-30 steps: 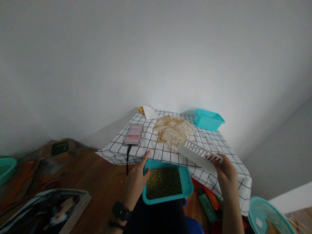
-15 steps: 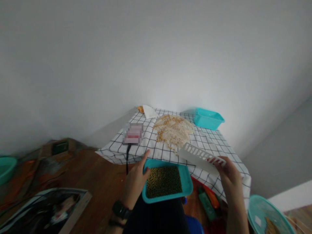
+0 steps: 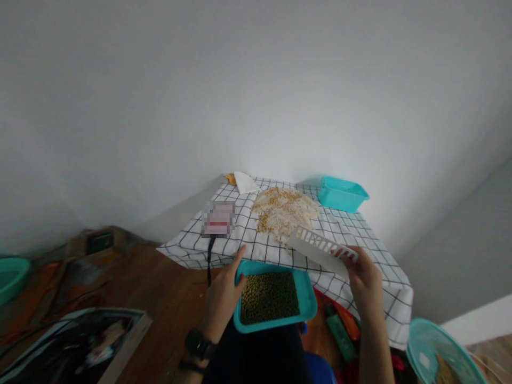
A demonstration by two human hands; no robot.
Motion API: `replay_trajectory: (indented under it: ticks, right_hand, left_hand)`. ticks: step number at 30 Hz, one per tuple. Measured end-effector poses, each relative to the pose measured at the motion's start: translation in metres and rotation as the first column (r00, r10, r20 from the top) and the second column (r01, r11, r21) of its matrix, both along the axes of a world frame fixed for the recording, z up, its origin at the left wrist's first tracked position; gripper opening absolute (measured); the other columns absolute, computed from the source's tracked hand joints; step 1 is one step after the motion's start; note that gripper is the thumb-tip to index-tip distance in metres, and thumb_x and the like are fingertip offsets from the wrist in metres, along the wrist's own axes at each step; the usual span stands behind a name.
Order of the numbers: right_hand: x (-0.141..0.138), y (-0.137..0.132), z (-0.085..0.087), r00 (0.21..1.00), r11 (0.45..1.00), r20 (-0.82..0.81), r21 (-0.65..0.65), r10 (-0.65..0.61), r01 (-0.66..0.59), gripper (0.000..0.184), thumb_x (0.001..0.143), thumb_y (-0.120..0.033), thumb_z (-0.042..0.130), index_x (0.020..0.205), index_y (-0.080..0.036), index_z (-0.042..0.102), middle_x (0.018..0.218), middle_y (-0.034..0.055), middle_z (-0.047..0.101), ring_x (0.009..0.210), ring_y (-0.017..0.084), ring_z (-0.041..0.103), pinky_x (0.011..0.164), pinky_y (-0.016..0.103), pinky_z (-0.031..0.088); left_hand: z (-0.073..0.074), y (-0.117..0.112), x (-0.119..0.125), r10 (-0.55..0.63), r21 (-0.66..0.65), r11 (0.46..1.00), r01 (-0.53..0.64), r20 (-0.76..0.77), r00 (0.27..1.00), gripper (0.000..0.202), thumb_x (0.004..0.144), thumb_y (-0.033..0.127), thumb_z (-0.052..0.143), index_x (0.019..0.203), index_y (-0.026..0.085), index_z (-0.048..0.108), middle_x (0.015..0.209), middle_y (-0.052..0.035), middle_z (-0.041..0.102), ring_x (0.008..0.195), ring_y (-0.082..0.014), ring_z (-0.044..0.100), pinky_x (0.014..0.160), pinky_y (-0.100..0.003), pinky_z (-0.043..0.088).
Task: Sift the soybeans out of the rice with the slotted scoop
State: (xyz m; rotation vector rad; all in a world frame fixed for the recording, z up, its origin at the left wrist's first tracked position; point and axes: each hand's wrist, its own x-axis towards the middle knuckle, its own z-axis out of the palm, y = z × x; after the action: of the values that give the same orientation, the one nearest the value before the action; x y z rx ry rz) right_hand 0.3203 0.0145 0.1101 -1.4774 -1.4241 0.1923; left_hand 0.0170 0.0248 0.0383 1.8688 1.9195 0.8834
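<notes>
My left hand (image 3: 222, 298) grips the left rim of a teal tray (image 3: 307, 298) filled with green beans (image 3: 269, 297), held at the near edge of the table. A black watch sits on that wrist. My right hand (image 3: 362, 271) is closed on one end of a white slotted plastic piece (image 3: 318, 249). Its far end lies at the near edge of a pile of rice mixed with yellow beans (image 3: 283, 212) on the checked tablecloth (image 3: 248, 240).
An empty teal tub (image 3: 341, 194) stands at the table's far right, a folded white paper (image 3: 244, 183) at the far left. A black cable (image 3: 209, 260) hangs off the cloth. A teal round basket (image 3: 440, 357) sits low right; a picture frame (image 3: 76, 344) lies on the wooden floor.
My right hand has shifted the white slotted piece a little left and forward, closer to the pile. The left hand and the teal tray have stayed put.
</notes>
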Motion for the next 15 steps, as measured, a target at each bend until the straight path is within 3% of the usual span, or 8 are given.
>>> replay_trajectory:
  ticks: [8,15]
  right_hand:
    - [0.0045,-0.0059,-0.004,0.994,0.998,-0.083,0.023,0.066,-0.064,0.023,0.087,-0.043,0.057,0.093,-0.022,0.063,0.076,0.0021,0.067,0.075,0.021,0.061,0.067,0.029,0.045]
    - [-0.0012,-0.0051,-0.0019,0.994,0.995,-0.043,0.02,0.1,-0.099,0.021,0.087,-0.041,0.057,0.093,-0.022,0.063,0.08,0.0021,0.068,0.073,0.02,0.061,0.064,0.028,0.044]
  left_hand:
    - [0.001,-0.0009,0.0005,0.02,-0.032,0.999,-0.022,-0.038,0.999,0.067,0.091,0.017,0.052,0.152,0.03,0.028,0.096,-0.0042,0.07,0.085,-0.0181,0.066,0.078,-0.027,0.046]
    - [-0.0021,0.0004,0.0005,-0.001,0.011,1.0,0.001,-0.025,1.0,0.067,0.091,0.018,0.05,0.153,0.03,0.027,0.109,-0.0064,0.07,0.098,-0.0207,0.066,0.084,-0.029,0.046]
